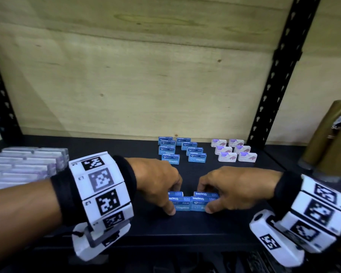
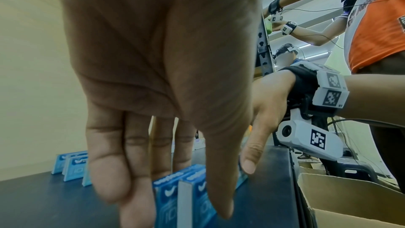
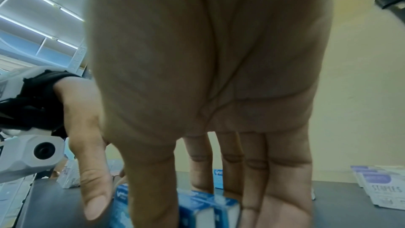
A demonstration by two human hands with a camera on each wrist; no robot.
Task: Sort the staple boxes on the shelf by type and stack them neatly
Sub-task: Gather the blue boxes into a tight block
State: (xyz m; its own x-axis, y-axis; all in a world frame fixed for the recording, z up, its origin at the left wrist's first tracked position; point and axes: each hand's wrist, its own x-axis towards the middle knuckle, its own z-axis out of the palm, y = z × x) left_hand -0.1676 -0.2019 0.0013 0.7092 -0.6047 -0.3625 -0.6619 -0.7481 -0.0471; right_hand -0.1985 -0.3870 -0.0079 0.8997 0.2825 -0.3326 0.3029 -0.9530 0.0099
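Four blue staple boxes [image 1: 193,200] stand low in the frame's centre. The left hand [image 1: 156,182] pinches the left pair, the right hand [image 1: 232,186] the right pair. Uneven squeezing could topple a box or skew the rows [image 1: 180,151] above.

A storeroom-like workspace: black slotted metal shelving [image 1: 274,79] backed by plywood [image 1: 126,75], cardboard box [image 2: 350,197] beside it

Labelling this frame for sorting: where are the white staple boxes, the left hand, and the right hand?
white staple boxes [image 1: 234,150], head view, middle of the group.
left hand [image 1: 156,178], head view, back of the hand.
right hand [image 1: 238,182], head view, back of the hand.
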